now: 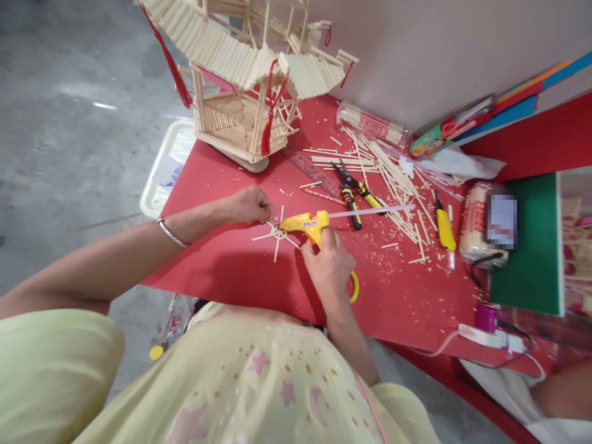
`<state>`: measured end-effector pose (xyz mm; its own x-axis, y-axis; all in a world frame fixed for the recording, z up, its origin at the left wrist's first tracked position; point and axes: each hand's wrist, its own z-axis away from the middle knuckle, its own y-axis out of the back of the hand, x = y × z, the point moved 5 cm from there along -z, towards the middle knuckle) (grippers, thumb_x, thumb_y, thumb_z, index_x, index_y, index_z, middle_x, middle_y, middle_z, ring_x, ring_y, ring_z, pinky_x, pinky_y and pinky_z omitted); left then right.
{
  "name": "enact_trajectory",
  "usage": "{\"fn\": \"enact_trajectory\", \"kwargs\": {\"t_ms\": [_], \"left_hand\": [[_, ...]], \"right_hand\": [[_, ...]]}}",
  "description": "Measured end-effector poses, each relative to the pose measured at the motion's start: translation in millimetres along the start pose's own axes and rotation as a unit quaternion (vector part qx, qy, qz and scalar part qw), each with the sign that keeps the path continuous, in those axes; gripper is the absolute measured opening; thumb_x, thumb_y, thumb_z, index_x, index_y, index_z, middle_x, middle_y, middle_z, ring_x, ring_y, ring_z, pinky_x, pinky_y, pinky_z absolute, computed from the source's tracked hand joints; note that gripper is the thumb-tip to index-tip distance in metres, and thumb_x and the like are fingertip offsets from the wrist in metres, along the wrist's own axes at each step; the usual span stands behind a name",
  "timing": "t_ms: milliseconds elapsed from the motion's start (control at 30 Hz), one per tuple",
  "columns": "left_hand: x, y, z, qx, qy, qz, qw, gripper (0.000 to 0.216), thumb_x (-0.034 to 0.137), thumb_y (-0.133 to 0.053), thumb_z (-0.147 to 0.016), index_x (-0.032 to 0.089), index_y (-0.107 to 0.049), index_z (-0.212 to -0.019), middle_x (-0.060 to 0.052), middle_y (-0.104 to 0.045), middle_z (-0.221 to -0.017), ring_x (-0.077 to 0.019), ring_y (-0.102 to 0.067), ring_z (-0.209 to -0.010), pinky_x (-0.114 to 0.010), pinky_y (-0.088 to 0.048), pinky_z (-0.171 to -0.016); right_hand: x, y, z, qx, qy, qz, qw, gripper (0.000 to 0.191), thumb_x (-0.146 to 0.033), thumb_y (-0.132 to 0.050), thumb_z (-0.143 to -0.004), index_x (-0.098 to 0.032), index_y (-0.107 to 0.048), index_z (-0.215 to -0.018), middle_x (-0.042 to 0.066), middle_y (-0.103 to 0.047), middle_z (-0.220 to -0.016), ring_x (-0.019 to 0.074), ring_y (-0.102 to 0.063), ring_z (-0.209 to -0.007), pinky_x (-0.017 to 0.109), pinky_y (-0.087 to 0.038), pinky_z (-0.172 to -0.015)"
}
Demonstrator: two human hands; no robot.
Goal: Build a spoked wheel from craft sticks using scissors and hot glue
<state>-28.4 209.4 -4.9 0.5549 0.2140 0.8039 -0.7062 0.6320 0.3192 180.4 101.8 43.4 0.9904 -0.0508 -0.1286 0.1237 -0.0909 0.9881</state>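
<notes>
My right hand is closed round the handle of a yellow glue gun, its nozzle pointing left at a small star of thin wooden sticks lying flat on the red table. A clear glue stick pokes out of the gun's back to the right. My left hand, fingers pinched together, presses on the upper edge of the stick star. A silver bangle sits on that wrist.
A stick-built pavilion model with red tassels stands at the table's far left. Cutters, a yellow knife, loose sticks, a ruler, a green board and a white tray lie around.
</notes>
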Motion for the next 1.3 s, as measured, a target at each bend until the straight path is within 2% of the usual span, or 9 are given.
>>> {"fn": "enact_trajectory", "kwargs": {"t_ms": [600,867,1033,1300], "left_hand": [[-6,0,-3,0.008,-0.007,0.001,1.0,0.014,0.023,-0.066,-0.066,0.013,-0.074,-0.072,-0.002,-0.064,-0.059,-0.0091,-0.048,-0.047,-0.024,-0.034,-0.045],[-5,0,-3,0.001,-0.016,0.001,1.0,0.012,0.021,-0.064,-0.066,0.013,-0.072,-0.069,-0.001,-0.061,-0.056,-0.009,-0.046,-0.045,-0.024,-0.032,-0.044],[-8,0,-4,0.01,-0.028,-0.008,1.0,0.018,0.025,-0.065,-0.066,0.012,-0.075,-0.074,-0.002,-0.064,-0.06,-0.0107,-0.05,-0.051,-0.024,-0.036,-0.047],[-5,-4,-6,0.02,-0.041,-0.098,0.994,0.023,0.025,-0.059,-0.064,0.015,-0.077,-0.073,-0.002,-0.069,-0.065,-0.0145,-0.059,-0.062,-0.023,-0.039,-0.054]], "right_hand": [[-1,3,1,0.026,0.012,0.004,1.0,0.023,-0.028,-0.059,-0.091,-0.016,-0.066,-0.109,0.006,-0.07,-0.096,0.0172,-0.058,-0.072,0.032,-0.023,-0.058],[2,5,3,0.045,0.003,-0.001,0.999,0.024,-0.03,-0.058,-0.091,-0.016,-0.067,-0.108,0.007,-0.069,-0.093,0.0177,-0.058,-0.072,0.031,-0.024,-0.058],[7,4,2,0.055,-0.015,0.007,0.998,0.026,-0.032,-0.057,-0.092,-0.016,-0.066,-0.11,0.007,-0.069,-0.096,0.0171,-0.056,-0.071,0.031,-0.023,-0.058],[9,2,0,0.033,-0.017,0.012,0.999,0.025,-0.033,-0.056,-0.093,-0.017,-0.064,-0.11,0.008,-0.068,-0.097,0.0167,-0.056,-0.071,0.031,-0.022,-0.058]]}}
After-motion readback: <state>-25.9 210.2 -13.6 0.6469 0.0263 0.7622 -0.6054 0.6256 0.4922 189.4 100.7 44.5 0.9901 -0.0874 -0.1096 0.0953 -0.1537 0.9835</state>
